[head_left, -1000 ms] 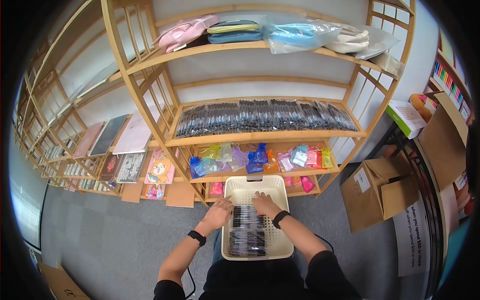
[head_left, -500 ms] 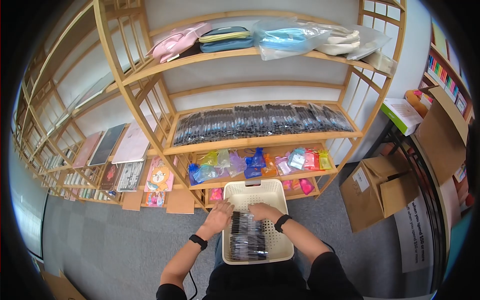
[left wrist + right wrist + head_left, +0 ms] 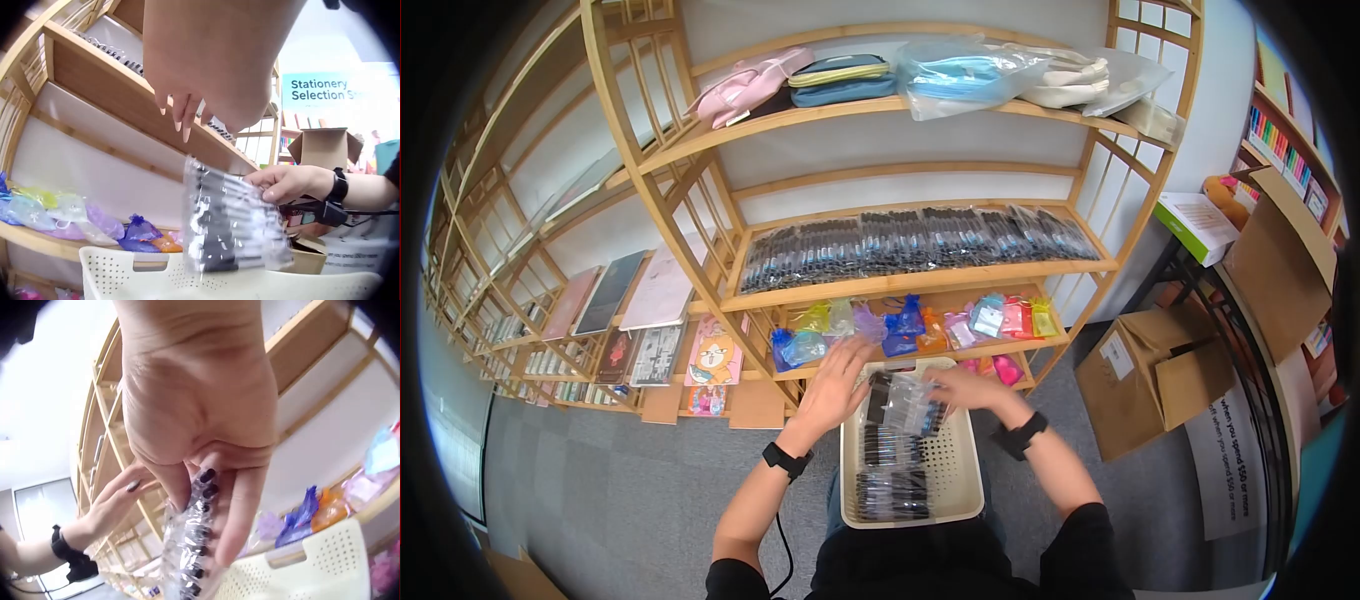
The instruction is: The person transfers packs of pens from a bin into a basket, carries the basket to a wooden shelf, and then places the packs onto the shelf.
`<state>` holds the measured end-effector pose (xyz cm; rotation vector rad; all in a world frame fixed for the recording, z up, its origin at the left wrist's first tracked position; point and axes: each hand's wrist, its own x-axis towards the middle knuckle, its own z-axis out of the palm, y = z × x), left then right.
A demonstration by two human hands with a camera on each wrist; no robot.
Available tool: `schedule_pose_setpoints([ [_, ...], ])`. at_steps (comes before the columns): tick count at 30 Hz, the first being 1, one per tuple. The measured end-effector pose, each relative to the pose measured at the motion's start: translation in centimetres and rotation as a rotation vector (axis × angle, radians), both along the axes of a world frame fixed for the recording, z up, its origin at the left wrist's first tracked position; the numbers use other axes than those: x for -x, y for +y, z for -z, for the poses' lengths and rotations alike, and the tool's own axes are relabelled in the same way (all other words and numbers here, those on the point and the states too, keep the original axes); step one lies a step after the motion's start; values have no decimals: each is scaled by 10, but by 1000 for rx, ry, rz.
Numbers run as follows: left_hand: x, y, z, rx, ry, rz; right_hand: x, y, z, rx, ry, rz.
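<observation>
My right hand pinches one edge of a clear plastic packet of black pens and holds it up over a cream plastic basket. In the right wrist view the thumb and fingers lie on both sides of the packet. My left hand is at the packet's other side, above the basket's left rim. Its fingers hang extended above the packet in the left wrist view and grip nothing. More packets of pens lie stacked in the basket's left half, below the raised one.
A wooden shelf rack stands ahead, with a row of pen packets on its middle shelf. Small coloured pouches lie one shelf lower; pencil cases are above. Cardboard boxes stand at the right, notebooks at the left.
The right hand has lifted a packet of pens out of the basket and moved up and right with it. The left hand has risen from the basket's left side.
</observation>
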<state>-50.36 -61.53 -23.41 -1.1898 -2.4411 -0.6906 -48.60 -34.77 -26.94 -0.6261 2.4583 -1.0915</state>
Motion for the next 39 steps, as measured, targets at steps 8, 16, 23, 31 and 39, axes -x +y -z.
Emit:
schedule_pose_setpoints([
  [8, 3, 48, -31, -153, 123, 64, 6, 82, -59, 581, 33, 414],
  [16, 52, 143, -68, 25, 357, 104, 83, 142, -101, 984, 352, 846],
  [23, 92, 210, -52, 80, 312, -48, 139, 164, -88, 747, 304, 1073],
  [31, 97, 212, -46, 208, 284, -51, 119, 149, -101, -165, 1075, 921],
  [39, 93, 208, -51, 282, 286, -48, 101, 141, -104, -549, 948, 850],
])
